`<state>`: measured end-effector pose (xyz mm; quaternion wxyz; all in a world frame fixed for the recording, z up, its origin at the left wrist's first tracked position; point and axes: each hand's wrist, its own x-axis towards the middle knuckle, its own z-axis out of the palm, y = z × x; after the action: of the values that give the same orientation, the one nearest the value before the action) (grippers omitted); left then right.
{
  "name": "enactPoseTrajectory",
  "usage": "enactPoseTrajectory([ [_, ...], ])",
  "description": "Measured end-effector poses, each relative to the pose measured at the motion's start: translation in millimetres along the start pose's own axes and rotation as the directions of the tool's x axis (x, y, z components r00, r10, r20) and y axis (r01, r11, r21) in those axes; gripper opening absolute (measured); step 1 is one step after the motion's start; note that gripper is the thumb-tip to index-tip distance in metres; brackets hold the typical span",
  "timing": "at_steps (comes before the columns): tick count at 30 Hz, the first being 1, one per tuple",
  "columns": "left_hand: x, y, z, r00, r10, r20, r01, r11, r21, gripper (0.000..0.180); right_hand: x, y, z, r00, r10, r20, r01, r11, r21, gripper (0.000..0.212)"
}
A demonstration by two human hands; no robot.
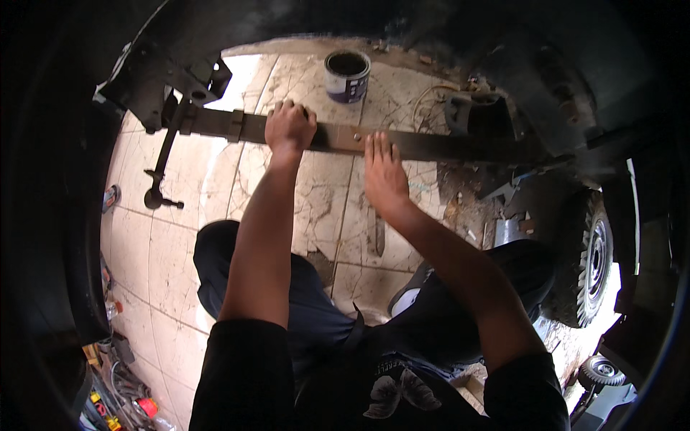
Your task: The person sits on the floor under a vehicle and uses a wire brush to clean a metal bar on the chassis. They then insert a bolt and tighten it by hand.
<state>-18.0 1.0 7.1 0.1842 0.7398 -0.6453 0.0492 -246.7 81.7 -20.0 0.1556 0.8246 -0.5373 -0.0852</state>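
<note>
A long dark steel leaf spring runs across the view, with a band around it near its left end and a round bolt head near its middle. My left hand is closed over the spring left of the bolt, fingers curled over its far edge. Just right of the bolt, my right hand rests its outstretched fingertips on the spring's near side. A dark rod with a ball-shaped joint hangs at the spring's left end. Behind the spring stands an open paint can, dark inside.
Dark vehicle bodywork surrounds me overhead and at both sides. A tyred wheel is at the right, a smaller wheel below it. Tools and cables lie at lower left. The tiled floor is cracked and stained.
</note>
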Motion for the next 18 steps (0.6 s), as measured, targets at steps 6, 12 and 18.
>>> enactPoseTrajectory([
  [6,-0.6,1.6,2.5,0.995,0.044,-0.093,-0.043,0.999,0.009,0.033,27.5,25.1,-27.0,0.999,-0.006,0.032,0.001,0.988,0.157,0.087],
  [12,-7.2,2.6,-0.2,1.000,0.027,-0.007,-0.027,0.999,0.026,0.034,-2.0,2.1,-10.8,0.990,-0.139,0.038,0.143,0.977,-0.157,0.071],
  [18,0.3,9.6,-2.4,1.000,0.025,-0.001,-0.025,1.000,0.008,0.034,33.3,31.6,-14.5,0.997,-0.034,-0.066,0.030,0.997,-0.070,0.068],
])
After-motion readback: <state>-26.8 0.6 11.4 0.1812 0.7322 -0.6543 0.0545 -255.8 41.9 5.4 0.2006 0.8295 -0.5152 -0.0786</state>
